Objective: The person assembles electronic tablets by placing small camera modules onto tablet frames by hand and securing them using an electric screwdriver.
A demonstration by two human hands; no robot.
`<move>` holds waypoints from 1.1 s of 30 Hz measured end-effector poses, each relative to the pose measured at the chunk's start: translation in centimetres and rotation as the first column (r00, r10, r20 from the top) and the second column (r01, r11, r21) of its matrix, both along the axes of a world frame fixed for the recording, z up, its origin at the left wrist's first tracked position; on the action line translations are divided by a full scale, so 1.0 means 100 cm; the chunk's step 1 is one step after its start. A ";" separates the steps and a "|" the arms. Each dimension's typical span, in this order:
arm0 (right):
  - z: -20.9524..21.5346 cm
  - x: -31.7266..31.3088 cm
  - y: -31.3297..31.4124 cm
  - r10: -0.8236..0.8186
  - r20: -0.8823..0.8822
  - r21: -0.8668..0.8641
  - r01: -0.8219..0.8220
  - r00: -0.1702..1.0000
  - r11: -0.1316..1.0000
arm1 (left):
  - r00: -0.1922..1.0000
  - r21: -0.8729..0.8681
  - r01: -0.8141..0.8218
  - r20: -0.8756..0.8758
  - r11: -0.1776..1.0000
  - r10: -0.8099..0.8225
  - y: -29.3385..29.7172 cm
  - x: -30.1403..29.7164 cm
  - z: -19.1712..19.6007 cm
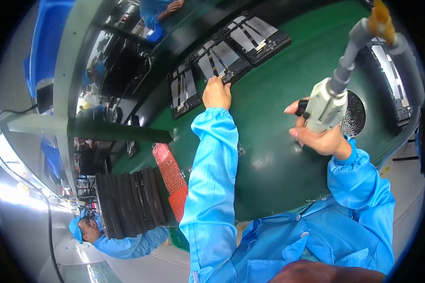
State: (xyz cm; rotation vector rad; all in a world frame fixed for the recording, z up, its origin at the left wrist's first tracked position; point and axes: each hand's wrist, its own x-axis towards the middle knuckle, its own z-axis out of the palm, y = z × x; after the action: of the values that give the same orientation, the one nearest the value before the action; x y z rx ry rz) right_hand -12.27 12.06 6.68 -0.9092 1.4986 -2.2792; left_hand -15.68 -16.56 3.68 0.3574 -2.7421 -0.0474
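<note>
My left hand (217, 93) reaches forward to the near edge of the middle open tablet (220, 61), its fingers bent over that edge. Silvery flat panels and a small circuit board show inside the black casing. On either side lie two similar open tablets, a left one (182, 89) and a farther one (256, 35). My right hand (325, 140) is closed around a pale electric screwdriver (327, 106) with a grey hose at its top. A black finger cot covers one fingertip. Beside this hand sits a round dish of tiny screws (356, 115), partly hidden by the tool.
Another open tablet (394, 85) lies at the right on the green work surface (269, 174). Black slabs (130, 203) stand in a row at the lower left, beside a red bubble-wrap pouch (167, 167). A green-grey post and bar (118, 129) cross the left. A co-worker (113, 238) is beyond.
</note>
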 end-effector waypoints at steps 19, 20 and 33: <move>-0.007 -0.008 -0.009 -0.077 -0.136 -0.051 0.071 0.988 0.996 | 0.991 -0.478 0.116 -0.004 0.871 -0.134 0.045 -0.144 -0.009; -0.006 -0.008 -0.009 -0.083 -0.137 -0.048 0.077 0.987 0.996 | 0.995 -0.455 0.019 -0.077 0.890 -0.061 0.048 -0.147 -0.012; 0.019 -0.055 0.052 -0.265 0.016 -0.061 0.266 0.964 0.962 | 0.887 -0.119 0.459 0.019 0.880 -0.461 0.130 0.056 0.026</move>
State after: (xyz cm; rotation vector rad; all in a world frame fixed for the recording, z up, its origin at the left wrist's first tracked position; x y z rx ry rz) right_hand -17.80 17.30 8.62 -0.7519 1.6415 -2.5255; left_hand -10.06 -3.57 6.31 -0.3354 -2.7395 -0.0079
